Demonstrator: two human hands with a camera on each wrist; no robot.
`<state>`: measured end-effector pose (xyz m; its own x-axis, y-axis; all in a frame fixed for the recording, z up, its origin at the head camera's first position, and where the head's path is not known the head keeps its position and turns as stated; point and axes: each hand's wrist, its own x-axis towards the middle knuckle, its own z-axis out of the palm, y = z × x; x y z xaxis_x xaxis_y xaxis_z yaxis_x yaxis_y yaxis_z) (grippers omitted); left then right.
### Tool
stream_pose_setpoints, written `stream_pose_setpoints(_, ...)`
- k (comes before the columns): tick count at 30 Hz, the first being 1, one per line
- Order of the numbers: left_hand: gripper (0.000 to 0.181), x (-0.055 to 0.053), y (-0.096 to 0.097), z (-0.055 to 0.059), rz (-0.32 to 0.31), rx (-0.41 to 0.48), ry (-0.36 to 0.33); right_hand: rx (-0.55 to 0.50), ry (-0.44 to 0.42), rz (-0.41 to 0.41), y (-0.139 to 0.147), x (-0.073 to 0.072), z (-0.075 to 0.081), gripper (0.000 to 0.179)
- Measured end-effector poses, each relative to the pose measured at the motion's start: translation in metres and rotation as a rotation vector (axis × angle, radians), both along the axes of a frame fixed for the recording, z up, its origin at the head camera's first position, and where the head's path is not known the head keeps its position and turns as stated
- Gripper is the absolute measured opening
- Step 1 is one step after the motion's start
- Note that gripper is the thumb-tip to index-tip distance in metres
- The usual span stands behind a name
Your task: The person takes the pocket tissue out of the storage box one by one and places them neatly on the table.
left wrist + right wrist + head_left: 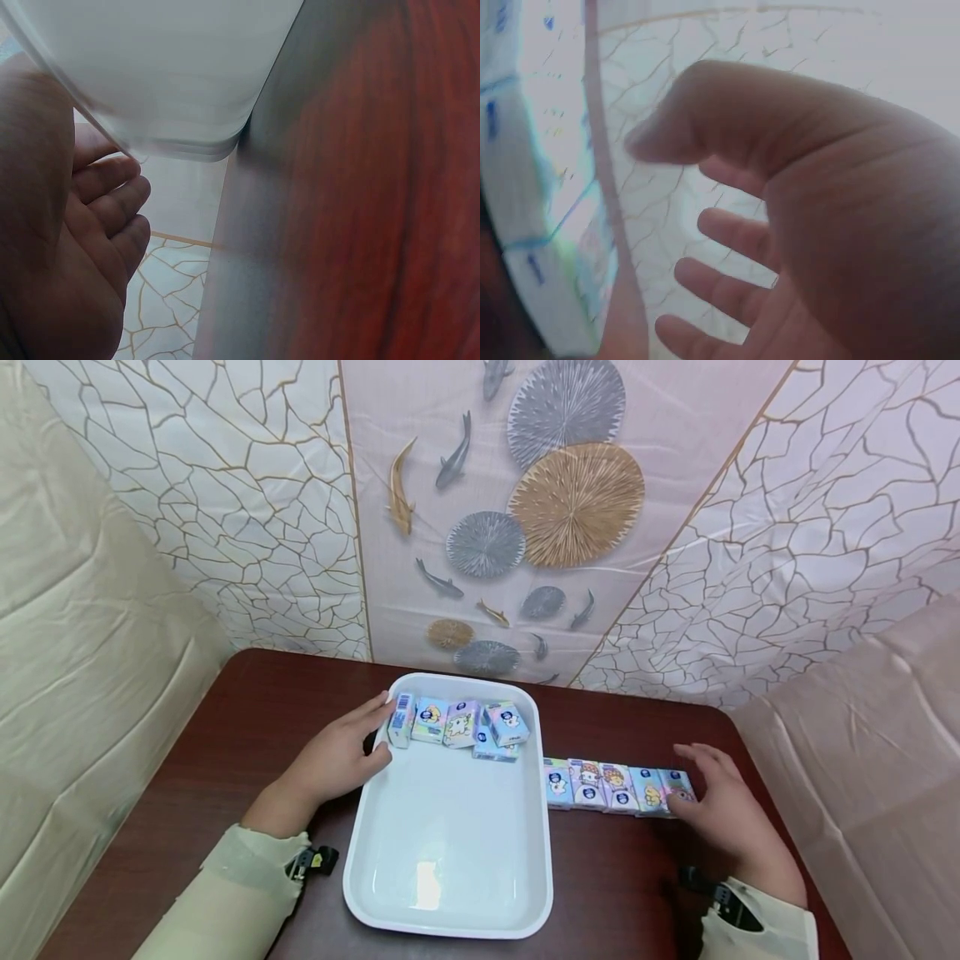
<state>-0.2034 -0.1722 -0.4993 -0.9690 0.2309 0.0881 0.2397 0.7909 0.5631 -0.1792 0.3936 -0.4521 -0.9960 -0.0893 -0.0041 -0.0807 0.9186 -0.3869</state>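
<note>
A white tray [450, 843] stands on the table, with several small cartoon-printed tissue packs [430, 720] along its far end. One pack [401, 721] stands tilted at the tray's left wall. My left hand [330, 760] rests at the left rim, thumb and fingertips near that pack; in the left wrist view, the other fingers of this hand [82, 217] are loosely bent outside the tray. Right of the tray lies a row of similar packs [618, 788]. Over its right end hovers my right hand [727, 810], fingers apart and thumb bent; the right wrist view shows nothing between them.
The dark red-brown table [607, 868] extends around the tray. A patterned cloth backdrop [285, 510] hangs behind its far edge. Beige cloth walls [82, 635] flank both sides.
</note>
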Motion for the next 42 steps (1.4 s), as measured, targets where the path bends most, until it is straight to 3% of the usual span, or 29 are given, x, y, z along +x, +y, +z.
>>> stream_pose_setpoints(7, 0.072, 0.0, 0.0, 0.0, 0.0, 0.006, 0.011, -0.026, 0.126, 0.066, -0.029, 0.003, 0.016, 0.075)
stream_pose_setpoints(14, 0.072, 0.0, 0.0, 0.001, 0.003, -0.004, -0.004, -0.098, 0.188, 0.16, -0.074, 0.001, 0.013, 0.065)
stream_pose_setpoints(20, 0.072, 0.0, 0.0, 0.002, 0.003, -0.004, -0.002, -0.136, 0.169, 0.269, -0.115, -0.001, 0.003, 0.06)
stream_pose_setpoints(29, 0.072, -0.001, 0.0, -0.001, -0.014, 0.007, 0.006, -0.173, 0.098, 0.325, -0.142, 0.003, -0.006, 0.057)
stream_pose_setpoints(42, 0.072, 0.0, 0.001, 0.001, 0.0, 0.011, 0.001, -0.157, 0.1, 0.385, -0.165, 0.01, 0.004, 0.057)
